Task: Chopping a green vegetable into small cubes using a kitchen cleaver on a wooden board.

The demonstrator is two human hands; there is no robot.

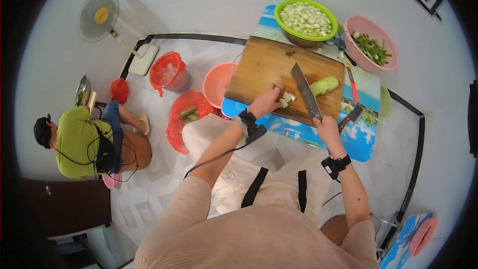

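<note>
My right hand [329,131] grips a broad-bladed kitchen knife [305,89], its blade slanting across the wooden cutting board [257,63]. My left hand [267,100] rests low on the board, thumb and fingers apart beside a few pale cut vegetable chunks [286,99]. It seems to touch the nearest chunk; its other fingertips are partly hidden. Just right of the blade lies a peeled light-green gourd-like vegetable [324,86], with no hand on it.
Behind the board stand a green-rimmed colander of diced vegetable [306,4] and a pink basin of green trimmings [349,31]. A red-handled knife [353,89] and a small cleaver [351,118] lie to the right. A seated person [76,142], basin [216,82] and lined bin [168,74] are left.
</note>
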